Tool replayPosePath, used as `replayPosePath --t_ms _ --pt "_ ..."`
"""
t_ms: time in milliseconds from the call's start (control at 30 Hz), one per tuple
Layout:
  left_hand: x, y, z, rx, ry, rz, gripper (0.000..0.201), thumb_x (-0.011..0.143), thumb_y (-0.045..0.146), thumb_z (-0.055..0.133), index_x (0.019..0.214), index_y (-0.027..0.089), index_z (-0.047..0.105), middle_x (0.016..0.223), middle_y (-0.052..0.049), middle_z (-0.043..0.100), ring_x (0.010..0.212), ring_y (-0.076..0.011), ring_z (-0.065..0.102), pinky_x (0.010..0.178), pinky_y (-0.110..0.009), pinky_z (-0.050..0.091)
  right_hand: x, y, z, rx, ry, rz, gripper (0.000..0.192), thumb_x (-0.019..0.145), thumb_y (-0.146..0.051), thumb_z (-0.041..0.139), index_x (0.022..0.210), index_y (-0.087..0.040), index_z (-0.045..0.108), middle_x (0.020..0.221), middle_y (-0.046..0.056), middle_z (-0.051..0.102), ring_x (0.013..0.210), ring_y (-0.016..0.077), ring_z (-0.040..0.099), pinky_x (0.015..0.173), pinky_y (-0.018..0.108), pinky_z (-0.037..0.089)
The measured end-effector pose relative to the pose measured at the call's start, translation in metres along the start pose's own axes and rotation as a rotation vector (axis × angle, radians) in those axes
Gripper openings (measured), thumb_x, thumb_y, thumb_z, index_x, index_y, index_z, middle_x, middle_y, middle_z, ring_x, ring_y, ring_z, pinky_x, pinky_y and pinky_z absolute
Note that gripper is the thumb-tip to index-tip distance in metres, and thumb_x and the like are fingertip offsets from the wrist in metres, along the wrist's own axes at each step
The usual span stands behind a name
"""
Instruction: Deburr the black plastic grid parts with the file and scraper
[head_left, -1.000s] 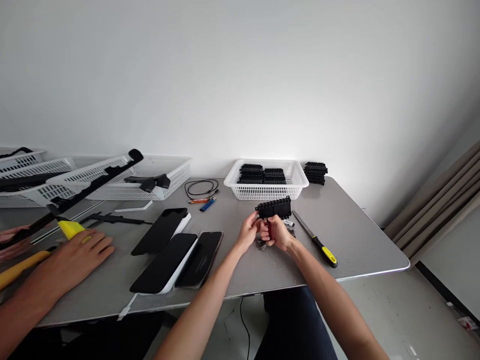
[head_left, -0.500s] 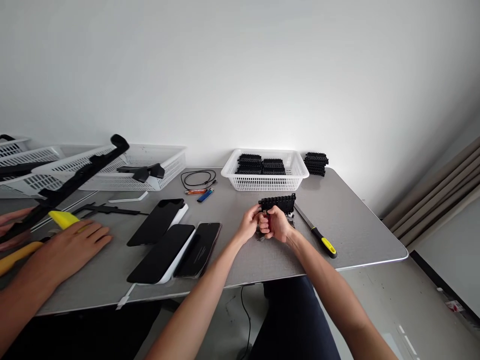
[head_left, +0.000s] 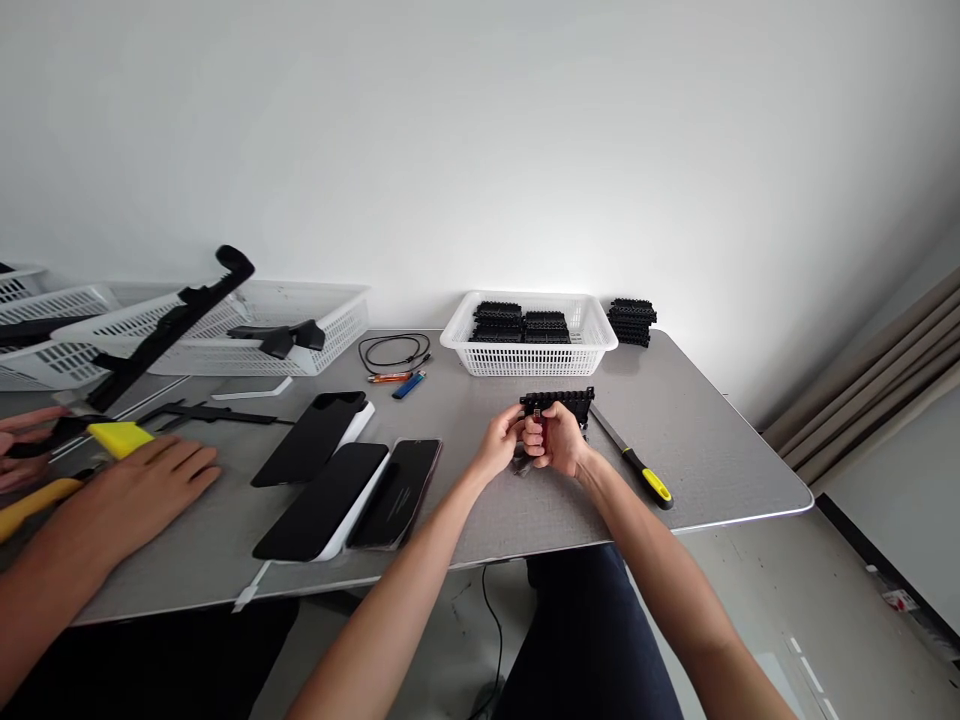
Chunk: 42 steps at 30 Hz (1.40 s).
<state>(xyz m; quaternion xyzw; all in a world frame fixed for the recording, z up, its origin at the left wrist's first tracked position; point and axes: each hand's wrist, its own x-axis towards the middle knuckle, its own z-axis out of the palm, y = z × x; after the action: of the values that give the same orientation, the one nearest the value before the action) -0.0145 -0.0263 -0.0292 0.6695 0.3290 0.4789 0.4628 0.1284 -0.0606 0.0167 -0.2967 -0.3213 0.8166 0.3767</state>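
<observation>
Left hand (head_left: 500,442): fingers pinched on black ridged part (head_left: 576,402). Right hand (head_left: 561,442): fingers curled round red item (head_left: 545,428). File (head_left: 646,477) near table (head_left: 735,465) front edge.

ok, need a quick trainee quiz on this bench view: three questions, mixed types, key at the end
1. True or false: the file lies to the right of the wearer's right hand.

2. Which thing is the wearer's left hand touching?
A) the looped cable
B) the black part
C) the file

3. Fill in: the black stack by the wall stands on the ____ side of the basket in front of the wearer, as the wearer sees it.

Key: 1. True. 2. B. 3. Right.
</observation>
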Motion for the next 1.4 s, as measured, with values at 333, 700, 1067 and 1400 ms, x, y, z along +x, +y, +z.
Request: replayPosePath --t_ms 333,700,1067,1400 --pt "-0.001 0.0 -0.002 -0.161 0.046 -0.047 0.044 0.084 0.046 0.062 0.115 0.015 0.06 0.105 -0.009 0.069 0.089 -0.0213 0.067 0.084 -0.04 0.058 -0.008 -0.011 -0.009 0.095 0.042 -0.035 0.02 0.07 -0.041 0.037 0.068 -0.024 0.027 0.059 -0.005 0.023 0.048 0.0102 0.02 0.042 0.02 0.01" --pt "0.0 0.005 -0.002 -0.285 0.032 -0.113 0.064 0.079 0.055 0.068 0.125 0.012 0.052 0.123 -0.018 0.064 0.09 -0.0275 0.073 0.076 -0.035 0.058 -0.02 -0.023 -0.019 0.169 0.119 -0.106 0.026 0.072 -0.044 0.04 0.068 -0.024 0.025 0.059 -0.005 0.023 0.05 0.0107 0.018 0.044 0.021 0.01" --pt "-0.001 0.008 -0.001 -0.289 0.055 -0.098 0.059 0.08 0.052 0.068 0.123 0.014 0.054 0.119 -0.016 0.066 0.089 -0.0278 0.073 0.075 -0.035 0.058 -0.022 -0.025 -0.022 0.187 0.106 -0.127 0.024 0.07 -0.042 0.04 0.069 -0.024 0.024 0.059 -0.005 0.023 0.05 0.011 0.019 0.044 0.021 0.01" --pt "0.001 0.0 0.003 -0.067 0.076 -0.024 0.032 0.084 0.038 0.061 0.107 0.016 0.065 0.102 -0.01 0.071 0.094 -0.0236 0.067 0.083 -0.037 0.056 -0.009 -0.009 -0.007 -0.025 0.048 0.017 0.022 0.071 -0.044 0.037 0.069 -0.024 0.027 0.06 -0.005 0.023 0.049 0.0099 0.017 0.042 0.02 0.01"
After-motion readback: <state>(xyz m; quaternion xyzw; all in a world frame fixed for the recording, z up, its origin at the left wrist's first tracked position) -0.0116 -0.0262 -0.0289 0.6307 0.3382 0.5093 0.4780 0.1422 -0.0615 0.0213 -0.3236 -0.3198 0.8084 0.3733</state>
